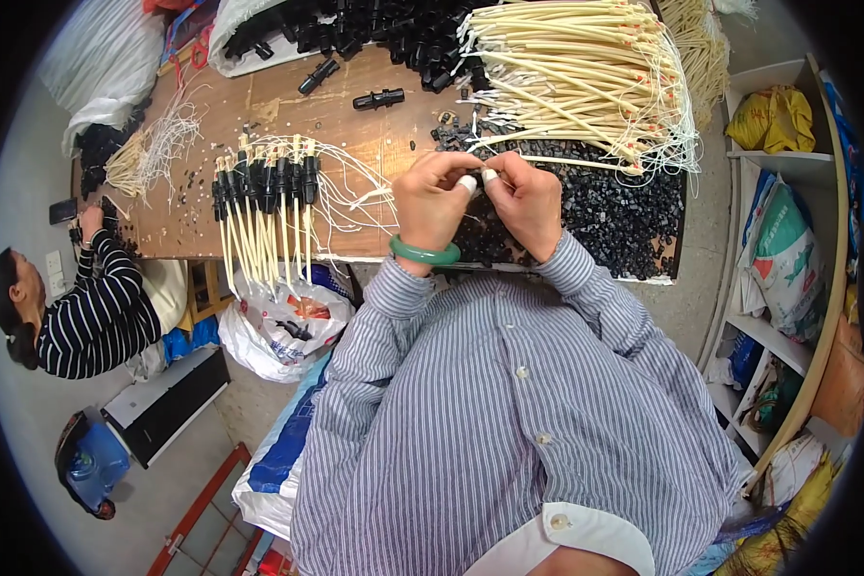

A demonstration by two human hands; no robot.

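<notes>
The landmark is the pile of small black pieces [595, 206] on the desk [259, 101]. The left hand [430, 200] and the right hand [528, 199] are positioned at the left end of the pile, above it. Both are closed in a pinch, thumb against index finger, with the fingertips meeting. A small dark piece [479, 179] shows between the fingertips; its exact form is too small to tell. The thumbs carry white coverings, and a green bangle [424, 252] encircles the left wrist.

Directly beyond the pile lies a thick bundle of cream tubes [566, 82] with white strings [684, 120] at the right ends. Beyond and to the left of the pile is a heap of black connectors [374, 34]; two loose connectors [379, 99] lie nearer to the pile than the heap.

Well to the left of the pile, a row of tubes with black fittings [280, 182] projects over the near desk edge. A white plastic bag [245, 338] is beneath that row. Farther left of the pile, a co-worker in a striped top [91, 312] extends one arm to the desk. To the right of the pile stands a shelf unit [787, 161] containing a yellow bag [776, 120].
</notes>
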